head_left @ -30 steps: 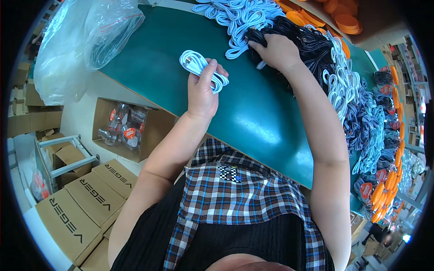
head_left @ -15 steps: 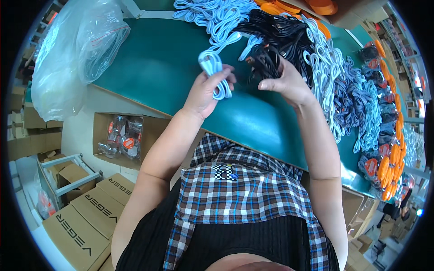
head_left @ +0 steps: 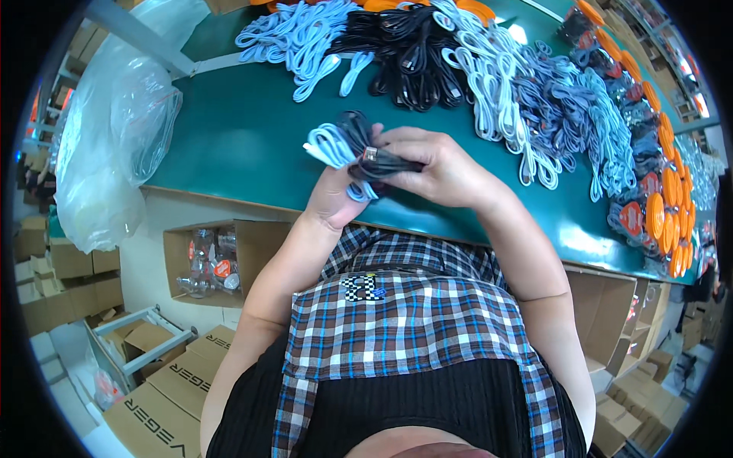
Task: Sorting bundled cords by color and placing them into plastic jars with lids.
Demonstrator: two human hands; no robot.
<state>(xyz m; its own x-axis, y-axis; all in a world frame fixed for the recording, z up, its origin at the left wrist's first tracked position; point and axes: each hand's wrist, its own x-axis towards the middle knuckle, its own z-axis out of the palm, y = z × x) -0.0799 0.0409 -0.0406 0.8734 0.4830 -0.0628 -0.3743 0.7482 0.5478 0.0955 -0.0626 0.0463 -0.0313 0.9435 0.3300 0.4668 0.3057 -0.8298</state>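
My left hand [head_left: 334, 197] is closed round a coiled light blue cable [head_left: 328, 145] above the near part of the green table. A black cable bundle [head_left: 391, 165] is in my right hand [head_left: 443, 169], pinched between thumb and fingers. A metal plug shows on it. The two bundles meet and overlap between my hands, and the left fingers are mostly hidden behind them. Beyond my hands lie piles of coiled cables: light blue [head_left: 294, 34], black [head_left: 412, 61], white [head_left: 492, 84], grey-blue [head_left: 553, 103] and pale blue [head_left: 608, 133].
Clear jars with orange lids [head_left: 655, 216] line the table's right side. A clear plastic bag [head_left: 114, 145] hangs over the left end. Under the table edge stands an open carton [head_left: 263, 248] of clear bottles. Closed cardboard boxes [head_left: 153, 416] sit at lower left.
My right hand has brought the black cable from the black pile toward me and leftward, against the light blue one. My left hand has moved slightly nearer to me. The view has shifted.
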